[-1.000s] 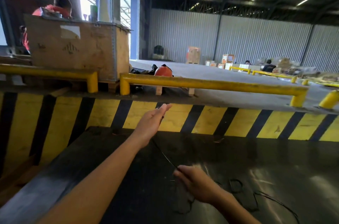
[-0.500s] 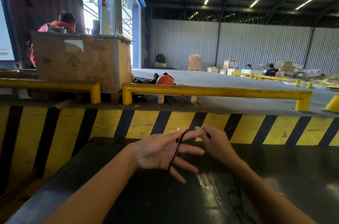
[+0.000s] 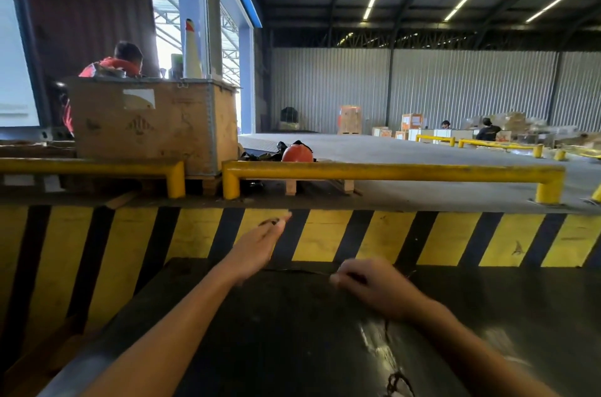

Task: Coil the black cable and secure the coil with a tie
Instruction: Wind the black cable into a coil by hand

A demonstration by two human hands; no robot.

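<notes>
You are drawing your hands apart again, after bringing them together half a second ago to lay a loop over the left palm: your left hand (image 3: 257, 245) is reaching forward with fingers flat and extended, loops of the black cable (image 3: 302, 271) apparently hooked around them (blur hides the exact wrap), while your right hand (image 3: 370, 287) is pulling back low, curled and pinching the strand running taut between the two. Judging by that, another turn is being measured out and the coil is only partly built; slack is lying on the dark, glossy work surface (image 3: 292, 348) near your right forearm. Beyond, a wooden crate (image 3: 153, 123), a striped barrier (image 3: 455, 239) and a yellow rail (image 3: 390, 170) are fronting an open warehouse floor.
</notes>
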